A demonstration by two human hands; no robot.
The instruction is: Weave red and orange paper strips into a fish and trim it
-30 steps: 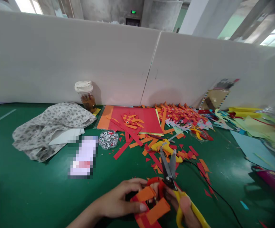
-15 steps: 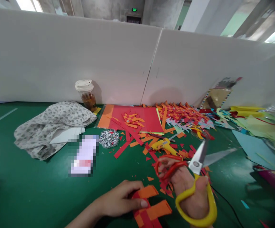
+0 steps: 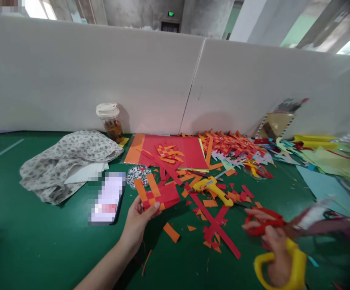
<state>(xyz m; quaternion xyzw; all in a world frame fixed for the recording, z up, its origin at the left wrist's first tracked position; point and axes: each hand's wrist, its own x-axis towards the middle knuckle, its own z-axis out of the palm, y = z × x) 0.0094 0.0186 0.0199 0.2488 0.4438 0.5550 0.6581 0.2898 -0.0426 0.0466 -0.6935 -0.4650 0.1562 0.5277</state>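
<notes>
Pinched between the thumb and fingers of my left hand [image 3: 137, 219] is a woven paper piece [image 3: 167, 195] in red and orange, with two orange strips sticking up from its left part. My right hand [image 3: 278, 245] is farther right, its fingers through the handles of a pair of scissors [image 3: 299, 262], one loop red and one yellow. The blades are smeared by motion and point right, away from the paper. Below the woven piece lies a loose orange strip [image 3: 171, 233]. Red and orange paper scraps [image 3: 220, 229] are scattered between my hands.
A yellow glue gun [image 3: 212, 188] lies among scraps, its cord running right. Behind are red paper sheets [image 3: 193, 151] with a finished paper fish [image 3: 168, 154], and a heap of woven fish [image 3: 232, 145]. A phone [image 3: 108, 197], cloth [image 3: 69, 157] and lidded cup [image 3: 112, 127] stand left.
My left hand has lifted the woven paper forward and left, turning it. My right hand has moved right with the scissors, whose blades now point right. A loose orange strip now lies on the table.
</notes>
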